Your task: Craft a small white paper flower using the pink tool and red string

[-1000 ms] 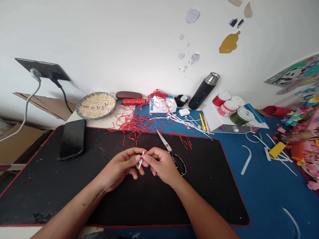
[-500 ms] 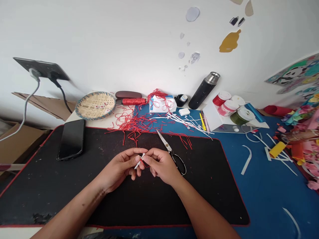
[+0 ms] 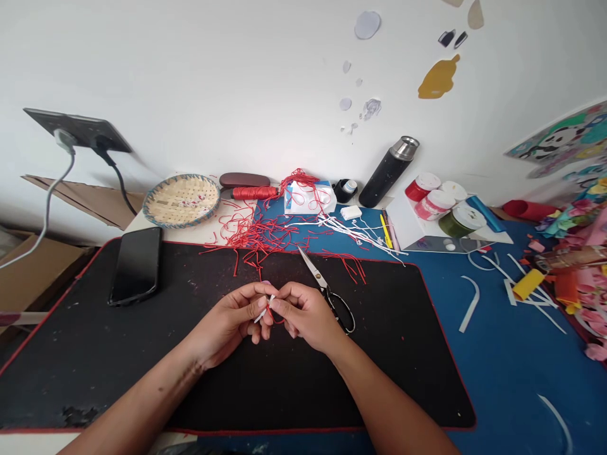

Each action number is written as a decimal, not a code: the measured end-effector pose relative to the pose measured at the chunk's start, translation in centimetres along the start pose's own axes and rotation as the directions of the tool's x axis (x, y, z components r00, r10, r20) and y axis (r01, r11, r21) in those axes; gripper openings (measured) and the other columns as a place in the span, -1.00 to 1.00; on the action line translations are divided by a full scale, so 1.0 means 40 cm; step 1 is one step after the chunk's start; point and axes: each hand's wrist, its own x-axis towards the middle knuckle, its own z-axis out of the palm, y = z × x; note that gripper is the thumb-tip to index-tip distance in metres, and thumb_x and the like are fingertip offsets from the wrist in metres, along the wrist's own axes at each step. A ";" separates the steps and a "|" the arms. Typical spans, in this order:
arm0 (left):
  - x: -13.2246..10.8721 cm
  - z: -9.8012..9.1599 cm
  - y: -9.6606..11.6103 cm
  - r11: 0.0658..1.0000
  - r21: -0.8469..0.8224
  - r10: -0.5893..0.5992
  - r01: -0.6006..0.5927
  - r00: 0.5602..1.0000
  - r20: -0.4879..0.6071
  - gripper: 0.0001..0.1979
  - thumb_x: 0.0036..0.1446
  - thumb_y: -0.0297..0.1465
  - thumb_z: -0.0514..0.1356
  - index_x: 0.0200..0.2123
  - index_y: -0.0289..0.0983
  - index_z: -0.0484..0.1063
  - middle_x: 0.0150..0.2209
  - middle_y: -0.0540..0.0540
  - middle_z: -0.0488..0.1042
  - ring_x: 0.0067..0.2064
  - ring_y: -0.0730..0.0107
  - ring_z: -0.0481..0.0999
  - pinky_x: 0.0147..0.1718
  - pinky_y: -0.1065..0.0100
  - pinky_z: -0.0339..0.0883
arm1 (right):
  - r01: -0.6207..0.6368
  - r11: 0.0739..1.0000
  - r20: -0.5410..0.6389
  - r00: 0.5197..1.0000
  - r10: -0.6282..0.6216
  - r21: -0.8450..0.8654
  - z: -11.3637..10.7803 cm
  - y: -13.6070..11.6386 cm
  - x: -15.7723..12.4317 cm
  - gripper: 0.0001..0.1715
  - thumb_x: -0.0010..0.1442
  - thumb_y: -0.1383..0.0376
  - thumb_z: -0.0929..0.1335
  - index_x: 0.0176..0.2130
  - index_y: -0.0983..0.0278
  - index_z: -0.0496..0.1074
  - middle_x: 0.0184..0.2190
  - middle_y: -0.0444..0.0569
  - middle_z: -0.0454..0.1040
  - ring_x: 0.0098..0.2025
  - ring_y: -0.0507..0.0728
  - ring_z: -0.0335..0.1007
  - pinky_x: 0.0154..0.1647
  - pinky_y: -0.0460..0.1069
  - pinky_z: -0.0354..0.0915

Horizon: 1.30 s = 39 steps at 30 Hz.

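Over the middle of the black mat (image 3: 118, 360), my left hand (image 3: 234, 319) and my right hand (image 3: 308, 314) meet fingertip to fingertip. Both pinch a small white strip (image 3: 265, 308) with a red cord (image 3: 276, 318) looped around it. The fingers of each hand are curled and pressed together on this piece. Just right of my right hand lie scissors (image 3: 327, 289), blades pointing up-left, handles partly hidden by the hand.
Loose red cord pieces (image 3: 256, 237) and white strips (image 3: 355, 232) litter the mat's far edge. A phone (image 3: 136, 264) lies at the left, a woven basket (image 3: 183, 201) and red thread spool (image 3: 253, 193) behind. A black flask (image 3: 387, 172), paint jars (image 3: 439, 205) and paper scraps (image 3: 564, 253) fill the right.
The white strip has tilted from near upright to slanting down-left between my fingertips, and a red loop now shows below it. Both hands stay in place.
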 end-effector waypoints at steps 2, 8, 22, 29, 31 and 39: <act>0.001 -0.001 -0.001 1.000 -0.003 -0.005 0.005 1.000 -0.001 -0.67 0.05 -0.26 0.55 -0.17 -0.27 0.64 -0.51 -0.05 0.59 -0.53 0.42 0.59 -0.61 0.55 0.44 | -0.004 1.000 0.001 1.000 0.004 0.002 0.000 0.002 0.000 -0.66 0.29 0.04 0.46 -0.26 0.26 0.43 -0.51 -0.20 0.50 -0.70 -0.09 0.19 -0.68 -0.15 0.06; 0.004 0.001 0.000 1.000 0.000 0.004 -0.004 1.000 -0.012 -0.65 0.05 -0.26 0.54 -0.14 -0.29 0.64 -0.51 -0.03 0.57 -0.55 0.45 0.56 -0.62 0.57 0.41 | -0.019 1.000 -0.002 1.000 0.019 0.011 0.004 -0.005 -0.001 -0.62 0.27 0.01 0.46 -0.27 0.26 0.41 -0.52 -0.21 0.48 -0.71 -0.09 0.18 -0.69 -0.15 0.06; 0.001 0.004 0.001 0.999 0.002 0.037 -0.037 0.999 -0.033 -0.65 0.06 -0.25 0.54 -0.15 -0.29 0.62 -0.50 -0.03 0.57 -0.55 0.47 0.52 -0.63 0.57 0.35 | -0.020 1.000 -0.011 1.000 0.020 -0.013 0.001 -0.002 0.001 -0.64 0.27 0.02 0.46 -0.22 0.25 0.43 -0.56 -0.26 0.43 -0.71 -0.08 0.17 -0.69 -0.15 0.06; 0.004 0.007 -0.003 0.999 0.007 0.041 -0.041 0.998 -0.039 -0.66 0.07 -0.27 0.53 -0.14 -0.29 0.61 -0.51 -0.03 0.56 -0.55 0.47 0.52 -0.63 0.57 0.37 | -0.026 0.999 -0.025 0.999 0.026 -0.028 0.004 -0.004 0.001 -0.64 0.27 0.01 0.45 -0.23 0.24 0.41 -0.57 -0.27 0.41 -0.70 -0.08 0.16 -0.69 -0.15 0.06; 0.005 0.008 -0.003 0.999 0.002 0.041 -0.041 0.998 -0.037 -0.66 0.07 -0.28 0.53 -0.15 -0.29 0.61 -0.51 -0.03 0.57 -0.55 0.47 0.52 -0.63 0.56 0.37 | -0.029 0.999 -0.031 0.999 0.028 -0.039 0.004 -0.003 0.001 -0.63 0.26 0.01 0.45 -0.23 0.24 0.41 -0.57 -0.26 0.41 -0.70 -0.07 0.16 -0.69 -0.15 0.06; 0.004 0.004 -0.002 0.999 -0.009 0.044 -0.044 0.998 -0.039 -0.66 0.09 -0.27 0.52 -0.12 -0.30 0.61 -0.49 -0.03 0.58 -0.54 0.48 0.53 -0.63 0.57 0.37 | -0.013 1.000 -0.017 1.000 0.013 -0.012 0.004 -0.011 0.000 -0.60 0.29 -0.02 0.43 -0.23 0.25 0.41 -0.56 -0.24 0.44 -0.71 -0.08 0.15 -0.69 -0.14 0.05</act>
